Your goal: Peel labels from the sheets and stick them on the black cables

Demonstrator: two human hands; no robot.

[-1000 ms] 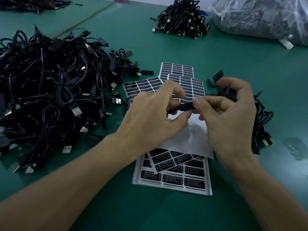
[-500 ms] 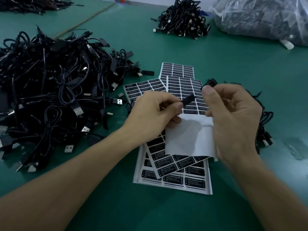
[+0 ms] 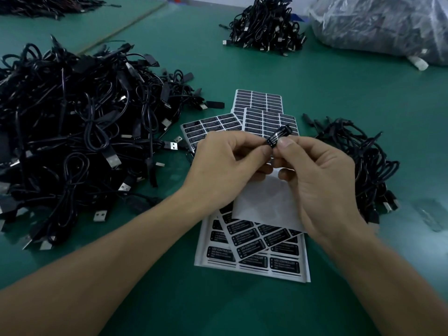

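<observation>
Left hand [image 3: 225, 170] and right hand [image 3: 322, 187] both pinch the label [image 3: 278, 136] over the sheets [image 3: 252, 253], mid-surface [image 3: 351, 105]; it looks thin, floppy and tacky, so grip the edges only.

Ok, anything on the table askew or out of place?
Only the black-printed label sheets: fanned, overlapping at crooked angles, a blank white backing sheet over the near ones. Left hand and right hand pinch a black label. Nothing spilled or damaged.

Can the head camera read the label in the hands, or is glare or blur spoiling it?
Head view: dim greenish light, no glare on the label, LED CONTROLLER legible between left hand and right hand; head view, farther off: print on the far sheets too small to read, sheen on the plastic bag.
</observation>
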